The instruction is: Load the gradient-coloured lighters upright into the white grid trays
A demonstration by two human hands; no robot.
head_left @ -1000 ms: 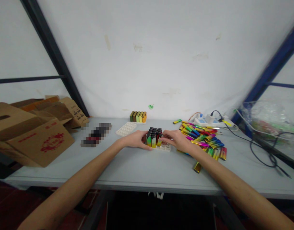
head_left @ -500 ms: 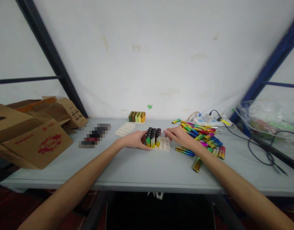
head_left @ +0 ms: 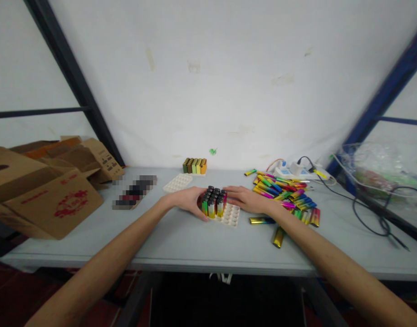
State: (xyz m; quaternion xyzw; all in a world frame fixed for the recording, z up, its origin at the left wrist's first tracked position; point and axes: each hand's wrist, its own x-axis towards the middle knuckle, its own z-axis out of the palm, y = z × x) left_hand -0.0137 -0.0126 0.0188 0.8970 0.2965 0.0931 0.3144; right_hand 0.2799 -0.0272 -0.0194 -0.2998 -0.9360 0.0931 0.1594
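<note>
Several shiny lighters [head_left: 212, 202] with dark tops stand upright, packed close together, in a white tray with round holes [head_left: 231, 215]. The tray's right side shows bare holes. My left hand [head_left: 191, 200] curves around the left side of the group, its thumb low at the front. From the right, my right hand [head_left: 244, 199] reaches to the group with its fingers against the back right lighters; its fingertips are partly hidden. A heap of loose metallic lighters [head_left: 290, 193] in many colours lies to the right of that hand.
Behind my left hand lies another white holed tray [head_left: 177, 182]. A block of upright lighters [head_left: 194, 166] stands by the wall. Cardboard boxes [head_left: 58, 200] are on the left. A power strip [head_left: 296, 171] and a black cable [head_left: 365, 222] are at the right.
The tray with the lighters has turned slightly and come a little nearer to me. My right hand has moved left, from just beside the lighters to contact with them.
</note>
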